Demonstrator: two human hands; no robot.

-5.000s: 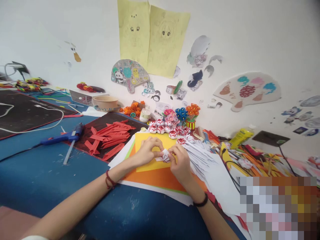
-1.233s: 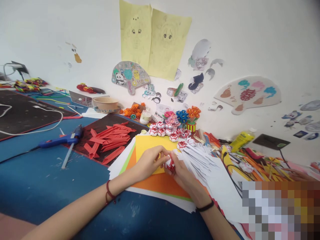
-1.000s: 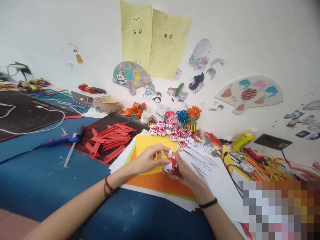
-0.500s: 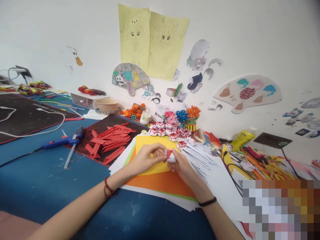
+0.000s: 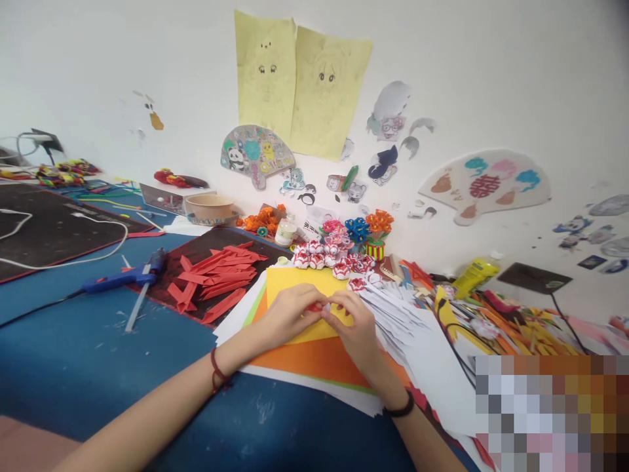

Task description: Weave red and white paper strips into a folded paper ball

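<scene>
Over a stack of coloured paper [image 5: 324, 364], my left hand [image 5: 297, 311] and my right hand [image 5: 354, 328] meet fingertip to fingertip. Between them is a small red and white folded paper piece [image 5: 325, 307], mostly covered by the fingers. Both hands are closed in a pinch on it. Just beyond lie several finished red and white paper pieces [image 5: 341, 270] in a cluster. Folded red paper strips [image 5: 223, 272] are heaped left of my left hand. White paper strips [image 5: 393, 311] fan out to the right of my right hand.
A blue glue gun [image 5: 122, 278] with its cable lies on the blue table [image 5: 63, 367] at left. Behind stand a round tan bowl [image 5: 211, 206], a small jar [image 5: 285, 232] and bright paper flowers [image 5: 357, 228]. A yellow bottle [image 5: 476, 275] and paper scraps [image 5: 523, 328] crowd the right.
My fingers have shifted their hold on the red and white paper piece, which is now more hidden. The right hand has turned, its fingers reaching over the piece from above.
</scene>
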